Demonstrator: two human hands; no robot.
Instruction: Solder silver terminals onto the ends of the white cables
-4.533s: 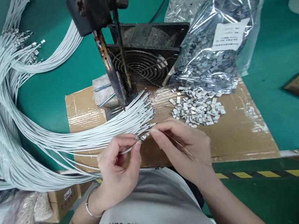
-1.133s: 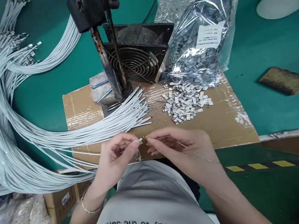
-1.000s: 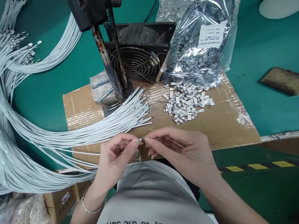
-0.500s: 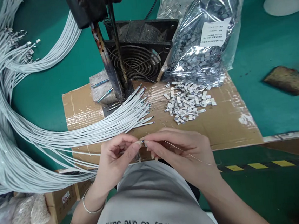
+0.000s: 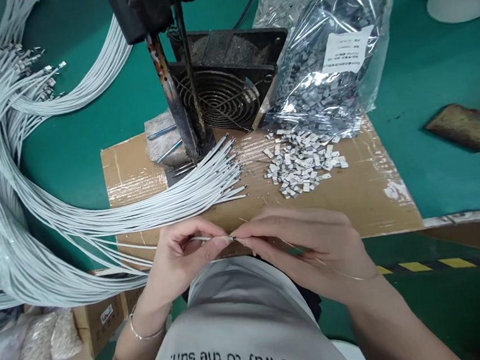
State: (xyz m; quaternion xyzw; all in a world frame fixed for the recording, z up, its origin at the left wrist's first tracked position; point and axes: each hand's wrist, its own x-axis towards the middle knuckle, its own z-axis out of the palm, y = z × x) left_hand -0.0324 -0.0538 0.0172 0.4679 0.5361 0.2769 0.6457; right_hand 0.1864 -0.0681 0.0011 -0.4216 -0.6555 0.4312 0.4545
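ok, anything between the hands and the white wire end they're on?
Nothing visible. The left hand pinches the white wire directly, and the right hand closes its fingertips on the wire's tip. The fanned wire bundle lies apart, farther back on the cardboard.

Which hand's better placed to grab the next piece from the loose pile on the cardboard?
Likely right: the right hand sits nearest the pile of small grey metal pieces, while the left hand pinches the thin white wire.
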